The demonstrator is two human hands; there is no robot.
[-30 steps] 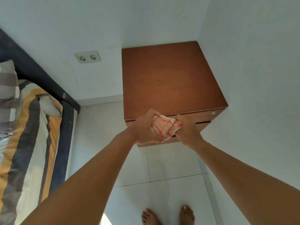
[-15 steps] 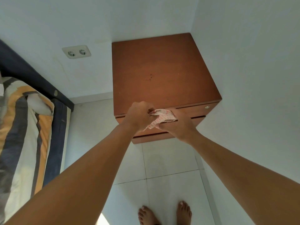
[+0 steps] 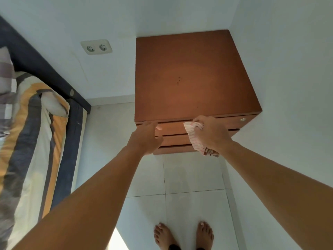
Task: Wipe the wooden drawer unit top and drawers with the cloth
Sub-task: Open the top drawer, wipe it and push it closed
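Observation:
A brown wooden drawer unit (image 3: 189,74) stands in the room's corner, its flat top bare and its drawer fronts facing me. My right hand (image 3: 211,131) holds a white cloth with red stripes (image 3: 195,139) in front of the top drawer, just below the top's front edge. My left hand (image 3: 146,137) holds nothing; its fingers reach the left part of the top drawer front. A small round lock (image 3: 242,119) shows at the right end of the top drawer.
White walls close in behind and to the right of the unit. A double wall socket (image 3: 96,47) sits left of it. A bed with a striped cover (image 3: 32,141) and dark frame fills the left side. My bare feet (image 3: 183,235) stand on pale floor tiles.
My hands have come apart. The left hand let go of the cloth and moved left to the drawer front; the right hand carried the cloth rightwards and up to the top drawer.

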